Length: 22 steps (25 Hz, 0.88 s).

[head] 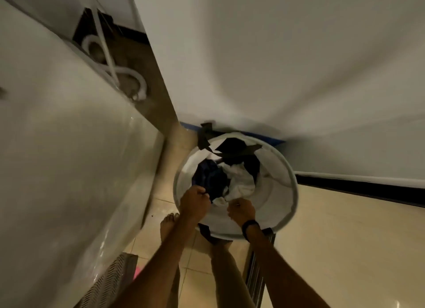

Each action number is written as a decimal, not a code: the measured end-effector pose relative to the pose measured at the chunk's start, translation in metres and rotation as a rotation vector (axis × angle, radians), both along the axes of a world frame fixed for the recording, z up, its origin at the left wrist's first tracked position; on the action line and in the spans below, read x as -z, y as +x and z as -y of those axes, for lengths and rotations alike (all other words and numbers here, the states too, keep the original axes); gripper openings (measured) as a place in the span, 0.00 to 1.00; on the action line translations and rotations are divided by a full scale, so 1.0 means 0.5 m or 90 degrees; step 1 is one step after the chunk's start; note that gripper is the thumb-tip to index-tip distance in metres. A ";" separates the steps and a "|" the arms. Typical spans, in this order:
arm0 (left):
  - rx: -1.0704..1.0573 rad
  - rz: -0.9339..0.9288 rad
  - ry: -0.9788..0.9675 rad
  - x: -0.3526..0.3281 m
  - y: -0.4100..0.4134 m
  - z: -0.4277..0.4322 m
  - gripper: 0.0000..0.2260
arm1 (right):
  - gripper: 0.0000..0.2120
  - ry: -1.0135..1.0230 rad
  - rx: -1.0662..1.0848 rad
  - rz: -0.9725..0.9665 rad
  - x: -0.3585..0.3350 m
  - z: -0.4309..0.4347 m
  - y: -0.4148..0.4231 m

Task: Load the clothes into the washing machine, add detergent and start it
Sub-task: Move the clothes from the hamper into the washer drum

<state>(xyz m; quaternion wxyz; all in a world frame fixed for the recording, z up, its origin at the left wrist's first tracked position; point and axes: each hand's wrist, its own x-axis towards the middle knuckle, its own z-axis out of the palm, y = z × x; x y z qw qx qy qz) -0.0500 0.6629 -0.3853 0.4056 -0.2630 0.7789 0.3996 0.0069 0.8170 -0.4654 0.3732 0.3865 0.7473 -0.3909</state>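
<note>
Head view, entries listed from the load outward.

1. Clothes point(227, 181): a loose heap low in the laundry basket point(287, 192), none yet in a machine. The lot holds a dark blue garment point(210, 179), a white garment point(240, 181) and a black garment point(233, 144) draped at the far rim.

2. My left hand point(194, 200): fingers curled, pinching the near edge of the dark blue garment. I judge the grip is there to lift it off the top of the heap.

3. My right hand point(241, 210), black wristband point(250, 226) on the wrist: fingers curled over white cloth at the near side. I take it for the white garment rather than the basket's liner, though blur leaves doubt. Both hands go in together, likely to take one armful.

4. Basket: stands on the tiled floor point(322, 238) against the wall point(276, 54), just beside the white appliance point(69, 169) on my left. I take this for the washing machine, with the basket set close so the carry is short. Its door and detergent drawer are not in view.

5. White hoses point(128, 75): coiled on the floor behind the appliance.

6. My bare foot point(169, 220): planted between appliance and basket.

Status: loading barely begun; detergent and start not yet done.
</note>
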 end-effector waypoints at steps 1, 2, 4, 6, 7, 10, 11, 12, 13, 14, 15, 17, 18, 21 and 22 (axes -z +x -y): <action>-0.032 0.004 -0.008 0.065 -0.010 -0.013 0.13 | 0.09 0.013 -0.066 0.012 0.075 -0.006 -0.014; -0.065 0.006 -0.014 0.117 -0.017 -0.024 0.14 | 0.13 0.020 -0.120 0.024 0.149 -0.007 -0.030; -0.106 0.003 -0.015 0.202 -0.024 -0.037 0.17 | 0.26 0.020 -0.181 0.023 0.277 0.015 -0.060; -0.121 0.002 -0.020 0.271 -0.019 -0.045 0.19 | 0.38 0.008 -0.194 0.012 0.382 0.050 -0.078; -0.126 0.000 -0.026 0.296 -0.016 -0.044 0.19 | 0.39 0.000 -0.197 0.016 0.425 0.069 -0.078; -0.132 -0.004 -0.025 0.331 0.001 -0.027 0.20 | 0.25 0.035 -0.208 0.020 0.480 0.114 -0.064; -0.137 -0.001 -0.022 0.331 0.008 -0.018 0.20 | 0.22 0.056 -0.170 -0.002 0.468 0.121 -0.060; -0.138 0.009 -0.020 0.323 0.014 -0.011 0.19 | 0.21 0.052 -0.108 -0.029 0.441 0.123 -0.053; -0.137 0.015 -0.019 0.312 0.019 -0.005 0.18 | 0.21 0.044 -0.047 -0.060 0.399 0.118 -0.046; -0.135 0.020 -0.018 0.294 0.023 -0.001 0.17 | 0.20 0.033 0.007 -0.097 0.349 0.106 -0.039; -0.137 0.019 -0.016 0.278 0.026 0.002 0.16 | 0.17 0.021 0.068 -0.144 0.280 0.090 -0.034; -0.158 0.017 -0.017 0.239 0.026 0.002 0.11 | 0.09 -0.087 0.251 -0.210 0.134 0.053 -0.016; -0.178 0.025 -0.014 0.222 0.025 0.000 0.09 | 0.09 -0.175 0.362 -0.210 0.065 0.032 -0.004; -0.256 0.100 -0.001 0.175 0.016 -0.008 0.23 | 0.08 -0.383 0.638 -0.139 -0.100 -0.042 0.032; -0.276 0.129 0.000 0.154 0.012 -0.014 0.27 | 0.08 -0.415 0.687 -0.119 -0.146 -0.061 0.036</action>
